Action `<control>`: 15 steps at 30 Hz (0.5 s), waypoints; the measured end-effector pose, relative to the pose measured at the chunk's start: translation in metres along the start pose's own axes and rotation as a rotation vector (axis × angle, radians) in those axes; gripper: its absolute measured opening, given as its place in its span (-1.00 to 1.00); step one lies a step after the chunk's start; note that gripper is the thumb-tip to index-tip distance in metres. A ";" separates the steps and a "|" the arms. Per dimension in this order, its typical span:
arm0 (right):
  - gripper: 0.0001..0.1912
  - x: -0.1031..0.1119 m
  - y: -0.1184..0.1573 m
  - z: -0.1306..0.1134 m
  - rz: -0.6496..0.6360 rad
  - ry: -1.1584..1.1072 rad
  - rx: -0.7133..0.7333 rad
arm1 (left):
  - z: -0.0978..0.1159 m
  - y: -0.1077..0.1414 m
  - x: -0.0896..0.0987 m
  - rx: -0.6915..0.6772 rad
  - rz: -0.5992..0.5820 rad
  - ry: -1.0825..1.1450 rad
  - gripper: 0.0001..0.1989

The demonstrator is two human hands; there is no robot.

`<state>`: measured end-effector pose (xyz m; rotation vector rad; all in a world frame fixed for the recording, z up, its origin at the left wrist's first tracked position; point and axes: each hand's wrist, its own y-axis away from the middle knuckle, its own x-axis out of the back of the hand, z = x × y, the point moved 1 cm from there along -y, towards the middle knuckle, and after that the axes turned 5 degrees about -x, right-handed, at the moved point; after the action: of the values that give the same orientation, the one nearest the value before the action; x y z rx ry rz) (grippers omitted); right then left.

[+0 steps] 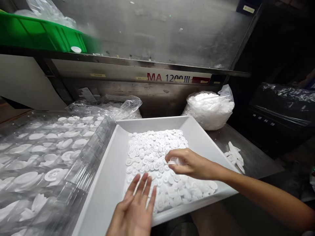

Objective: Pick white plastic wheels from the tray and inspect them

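Note:
Many small round white parts (150, 149) lie spread over the bottom of a large white tray (205, 139). My left hand (136, 208) is over the tray's near left part, palm up, fingers stretched and apart, holding nothing. Above the right side of the parts, my right hand (184, 162) is curled, with thumb and fingers closed round some white parts; how many is hidden. To the left of the tray stand clear plastic trays (83, 167), whose compartments hold white round parts.
Behind the tray are a clear bag (123, 106) and a full bag of white parts (209, 109). White pieces (235, 157) lie right of the tray. A green bin (44, 32) sits on the ledge at upper left. A black box (275, 121) stands at right.

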<state>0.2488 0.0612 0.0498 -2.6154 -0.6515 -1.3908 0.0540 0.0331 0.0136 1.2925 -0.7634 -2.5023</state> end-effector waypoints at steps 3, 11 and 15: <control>-0.75 0.006 -0.005 -0.030 0.028 0.056 0.101 | -0.021 -0.006 -0.034 0.103 -0.023 0.075 -0.68; -0.34 -0.015 -0.025 -0.002 0.004 -0.081 0.278 | -0.030 -0.029 -0.047 0.072 0.152 0.088 -0.66; -0.44 -0.008 -0.020 0.009 -0.071 -0.244 0.163 | -0.032 -0.029 -0.046 0.107 0.165 0.070 -0.61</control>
<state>0.2437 0.0791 0.0357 -2.6750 -0.8555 -0.9935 0.1079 0.0655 0.0140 1.2863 -0.9577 -2.3029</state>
